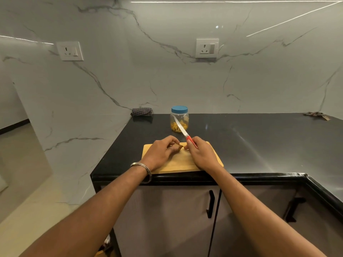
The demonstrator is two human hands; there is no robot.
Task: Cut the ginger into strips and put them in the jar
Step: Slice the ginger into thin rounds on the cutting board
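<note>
- Your right hand (201, 154) is wrapped round the red handle of the knife (185, 134), with the blade pointing up and away over the counter, lifted off the board rather than in a cut.
- Your left hand (159, 153) has its fingers curled down onto the ginger (179, 146), pinning a small brown piece at the far edge of the board (178, 164). The fingertips of both hands meet right at that piece.
- How much ginger is left under your fingers is hidden; only a small end shows.
- The step in hand looks like setting up the piece between cuts, not slicing, since the edge is not on the ginger.
- The jar (179, 118) stands further back on the counter (259, 141), well apart from the board. Its blue lid is on, and yellowish strips lie in the bottom.
- Next, as I judge it, you need to bring the blade down flat to the board and line it along the piece for a thin strip.
- Keep your left fingertips tucked back from the edge; the piece is small and both hands are crowded on it.
- The lid has to come off before any new strips go in, so you will need a free hand for that.
- A folded cloth (142, 111) lies by the wall, left of the jar.
</note>
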